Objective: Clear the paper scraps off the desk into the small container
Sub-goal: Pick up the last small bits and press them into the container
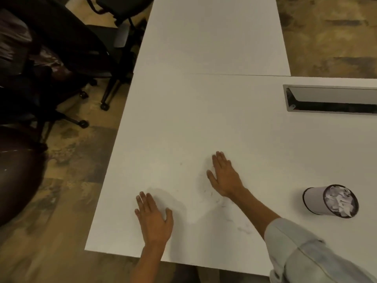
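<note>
A small white container point(315, 200) with a dark rim stands on the white desk point(183, 119) at the right, holding several crumpled white paper scraps point(339, 201). My left hand point(154, 218) lies flat, palm down, near the desk's front edge with fingers spread and nothing in it. Palm down too, my right hand point(224, 176) rests further in on the desk, well left of the container, and it holds nothing. I see no loose scraps on the desk surface.
A rectangular cable slot point(330, 99) is cut into the desk at the far right. A second white desk point(214, 33) adjoins behind. Black office chairs on castors point(81, 58) stand on the floor to the left.
</note>
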Motion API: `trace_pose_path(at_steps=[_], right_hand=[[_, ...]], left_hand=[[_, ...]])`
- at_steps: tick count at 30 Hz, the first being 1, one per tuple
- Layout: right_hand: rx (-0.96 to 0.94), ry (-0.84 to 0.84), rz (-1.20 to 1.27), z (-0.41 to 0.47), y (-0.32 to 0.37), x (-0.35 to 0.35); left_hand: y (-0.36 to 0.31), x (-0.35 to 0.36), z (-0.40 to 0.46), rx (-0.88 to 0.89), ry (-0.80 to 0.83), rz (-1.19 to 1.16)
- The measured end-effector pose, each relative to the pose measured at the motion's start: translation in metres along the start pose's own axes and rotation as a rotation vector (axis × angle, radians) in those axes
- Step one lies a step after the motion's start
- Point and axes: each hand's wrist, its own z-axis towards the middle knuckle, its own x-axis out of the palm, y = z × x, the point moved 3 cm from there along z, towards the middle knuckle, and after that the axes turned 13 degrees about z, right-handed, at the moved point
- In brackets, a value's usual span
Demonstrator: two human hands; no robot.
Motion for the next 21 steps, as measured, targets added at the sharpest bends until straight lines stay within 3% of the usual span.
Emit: trace_pose_path(at_steps=[5, 9, 11, 15, 21], right_hand=[[0.035, 0.062, -0.136, 0.016, -0.001, 0.012], [-0.182, 0.199, -0.132, -0.033, 0.019, 0.044], [-0.288, 0.265, -0.112, -0.043, 0.031, 0.054], [-0.334, 0.196, -0.157, 0.005, 0.058, 0.052], [-0.417, 0.264, -0.397, 0.055, 0.078, 0.054]], left_hand=[[0.031, 0.019, -0.033, -0.212, 0.136, -0.003], [0.006, 0.034, -0.05, -0.243, 0.174, -0.04], [-0.016, 0.038, -0.046, -0.189, 0.164, -0.028], [-0.051, 0.038, -0.024, -0.034, 0.123, -0.037], [-0.057, 0.036, 0.022, 0.155, 0.109, 0.014]])
